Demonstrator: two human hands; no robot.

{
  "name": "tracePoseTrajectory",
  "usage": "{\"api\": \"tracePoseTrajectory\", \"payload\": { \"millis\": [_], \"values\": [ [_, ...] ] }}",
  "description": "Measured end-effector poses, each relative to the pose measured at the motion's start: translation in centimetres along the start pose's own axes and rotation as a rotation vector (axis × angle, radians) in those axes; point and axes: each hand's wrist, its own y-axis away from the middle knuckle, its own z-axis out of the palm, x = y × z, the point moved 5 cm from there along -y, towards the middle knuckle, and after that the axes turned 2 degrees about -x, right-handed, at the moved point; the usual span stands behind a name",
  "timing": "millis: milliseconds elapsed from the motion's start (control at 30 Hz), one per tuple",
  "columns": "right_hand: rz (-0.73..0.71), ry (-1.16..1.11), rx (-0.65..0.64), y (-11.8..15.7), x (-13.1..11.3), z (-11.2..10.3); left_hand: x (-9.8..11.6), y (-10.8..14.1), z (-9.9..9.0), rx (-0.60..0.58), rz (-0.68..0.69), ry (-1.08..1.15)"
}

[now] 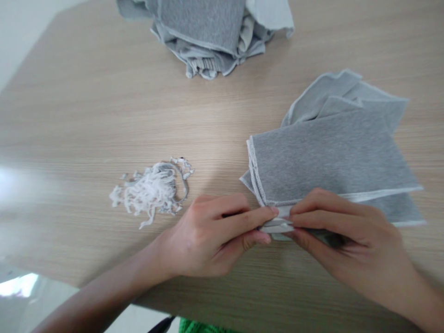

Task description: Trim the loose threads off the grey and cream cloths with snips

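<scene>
Stacked grey fabric pieces [326, 157] with white stitched edges lie on the right of the table. At the near edge of this stack, my left hand [222, 233] is closed, pinching a small light grey fabric edge [277, 226] between thumb and index finger. My right hand [347, 245] pinches the other end of that edge, its fingertips close to those of my left hand. What lies under the fingers of my right hand is partly hidden. Left of my left hand sits a small heap of white thread scraps [151, 189].
A larger pile of grey cloth [204, 32] is at the far side of the wooden table [86, 115]. The table's near edge runs below my left arm. Something green [201, 326] and a dark object [162, 325] show at the bottom.
</scene>
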Motion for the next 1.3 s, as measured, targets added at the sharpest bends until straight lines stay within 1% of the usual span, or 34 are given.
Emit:
{"api": "tracePoseTrajectory", "payload": {
  "millis": [200, 333, 433, 633, 767, 900, 1067, 1300],
  "values": [
    [0.025, -0.013, -0.007, -0.1, 0.1, 0.1, -0.4, -0.2, 0.2, -0.024, -0.077, 0.159],
    [0.067, -0.04, 0.02, 0.1, 0.0, 0.1, -0.8, -0.2, 0.5, -0.04, -0.131, 0.267],
    [0.098, -0.057, 0.039, 0.3, 0.0, 0.2, -0.9, -0.1, 0.7, -0.035, -0.143, 0.328],
    [0.07, -0.046, 0.04, 0.2, 0.0, 0.1, -0.9, 0.0, 1.1, 0.009, -0.148, 0.362],
    [0.105, -0.102, 0.043, 0.1, 0.1, 0.1, -0.8, 0.0, 1.5, 0.035, -0.166, 0.402],
    [0.128, -0.14, 0.051, 0.1, 0.2, 0.1, -0.7, 0.0, 1.7, 0.075, -0.213, 0.458],
    [0.124, -0.149, 0.058, 0.1, 0.2, 0.0, -0.4, 0.1, 1.9, 0.098, -0.229, 0.399],
    [0.147, -0.162, 0.063, 0.2, 0.4, 0.1, -0.1, 0.5, 2.3, 0.167, -0.2, 0.313]
  ]
}}
